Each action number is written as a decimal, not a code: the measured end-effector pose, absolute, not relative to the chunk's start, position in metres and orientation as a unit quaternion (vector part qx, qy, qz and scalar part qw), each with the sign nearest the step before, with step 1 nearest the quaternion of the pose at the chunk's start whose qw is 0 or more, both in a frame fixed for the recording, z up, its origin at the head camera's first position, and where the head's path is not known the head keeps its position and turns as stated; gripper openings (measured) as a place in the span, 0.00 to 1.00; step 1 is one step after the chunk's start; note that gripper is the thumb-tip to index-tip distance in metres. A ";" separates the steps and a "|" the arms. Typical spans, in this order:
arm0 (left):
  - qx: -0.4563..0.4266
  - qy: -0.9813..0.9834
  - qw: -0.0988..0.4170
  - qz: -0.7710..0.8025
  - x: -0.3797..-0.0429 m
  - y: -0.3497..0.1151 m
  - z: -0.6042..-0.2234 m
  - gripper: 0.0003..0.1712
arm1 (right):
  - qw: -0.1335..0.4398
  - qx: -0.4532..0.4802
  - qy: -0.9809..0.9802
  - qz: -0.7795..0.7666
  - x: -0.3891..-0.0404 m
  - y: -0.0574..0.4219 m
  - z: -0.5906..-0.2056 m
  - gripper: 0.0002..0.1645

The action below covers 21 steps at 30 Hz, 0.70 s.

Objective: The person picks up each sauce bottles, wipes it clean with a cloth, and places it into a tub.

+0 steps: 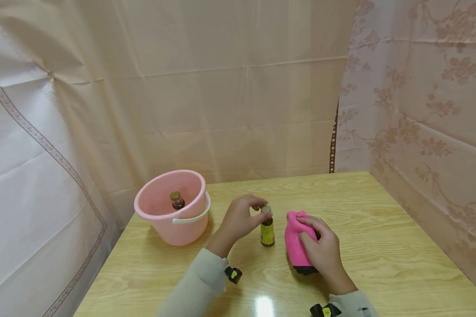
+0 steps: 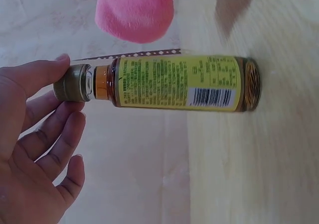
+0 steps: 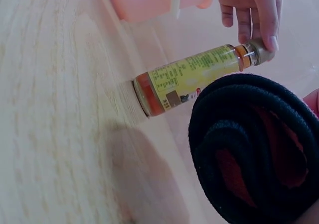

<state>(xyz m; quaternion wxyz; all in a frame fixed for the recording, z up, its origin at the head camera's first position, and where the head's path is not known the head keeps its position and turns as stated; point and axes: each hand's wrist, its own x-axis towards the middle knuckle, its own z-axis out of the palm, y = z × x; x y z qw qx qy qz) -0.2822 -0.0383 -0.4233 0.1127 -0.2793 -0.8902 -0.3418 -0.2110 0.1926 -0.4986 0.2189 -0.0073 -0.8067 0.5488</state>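
A small glass bottle (image 1: 267,234) with a yellow-green label and a gold-brown cap stands upright, its base at the tabletop. My left hand (image 1: 239,219) pinches the cap (image 2: 71,83) between thumb and fingers; a barcode shows on the label in the left wrist view. To the right, my right hand (image 1: 324,247) grips a pink plush cloth item (image 1: 295,242) with black trim, held upright. The right wrist view shows its thick black end (image 3: 239,144) rolled or folded over in layers. What kind of item it is, I cannot tell.
A pink bucket (image 1: 182,233) with a white handle (image 1: 192,219) stands at the left of the wooden table (image 1: 381,246). Inside it is another bottle (image 1: 177,200) with a gold cap. Curtains (image 1: 242,97) hang behind the table and at both sides.
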 end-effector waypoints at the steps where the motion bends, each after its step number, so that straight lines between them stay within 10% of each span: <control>1: -0.277 -0.885 0.111 -0.356 -0.280 -0.039 -0.425 0.18 | 0.218 -0.007 -0.806 0.549 -0.211 0.193 -0.499 0.22; 21: -0.200 -0.834 0.127 -0.499 -0.254 -0.045 -0.450 0.16 | 0.159 0.060 -0.772 0.612 -0.208 0.184 -0.498 0.26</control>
